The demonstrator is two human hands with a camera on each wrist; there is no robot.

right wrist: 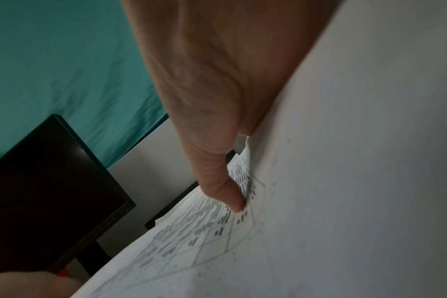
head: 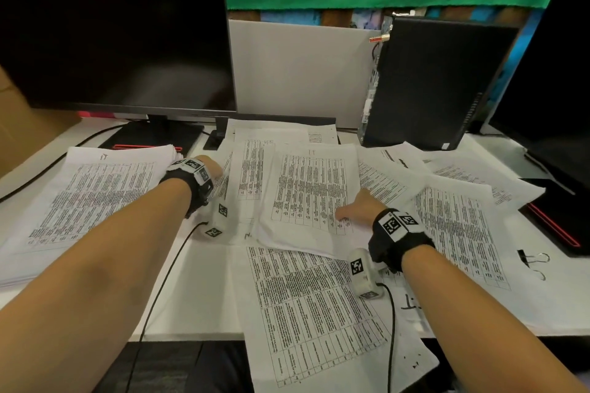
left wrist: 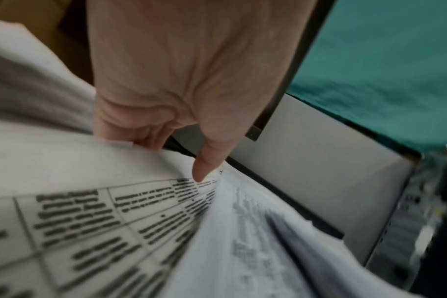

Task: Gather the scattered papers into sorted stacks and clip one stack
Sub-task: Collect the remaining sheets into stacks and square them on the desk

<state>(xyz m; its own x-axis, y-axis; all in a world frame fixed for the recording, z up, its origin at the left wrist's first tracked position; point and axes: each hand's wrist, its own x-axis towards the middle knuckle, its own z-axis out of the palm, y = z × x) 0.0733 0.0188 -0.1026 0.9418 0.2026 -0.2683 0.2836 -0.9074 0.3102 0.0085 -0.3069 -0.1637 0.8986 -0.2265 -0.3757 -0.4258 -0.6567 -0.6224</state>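
Note:
Printed table sheets lie scattered across the white desk (head: 207, 296). A thick sorted stack (head: 95, 194) sits at the left. My left hand (head: 212, 169) is at that stack's right edge and holds a loose sheet (left wrist: 89, 221), thumb (left wrist: 201, 171) on top and fingers curled under its edge. My right hand (head: 360, 210) pinches the centre sheet (head: 306, 191) at its right edge; the thumb (right wrist: 230, 193) presses on the print and the fingers are hidden under an overlapping sheet (right wrist: 357, 181). A black binder clip (head: 530, 260) lies at the far right.
A dark monitor (head: 111, 31) stands at the back left, a black computer tower (head: 431, 82) at the back right, and another monitor (head: 555, 89) at the right edge. One sheet (head: 319, 312) hangs over the desk's front edge. Black cables run from both wrists.

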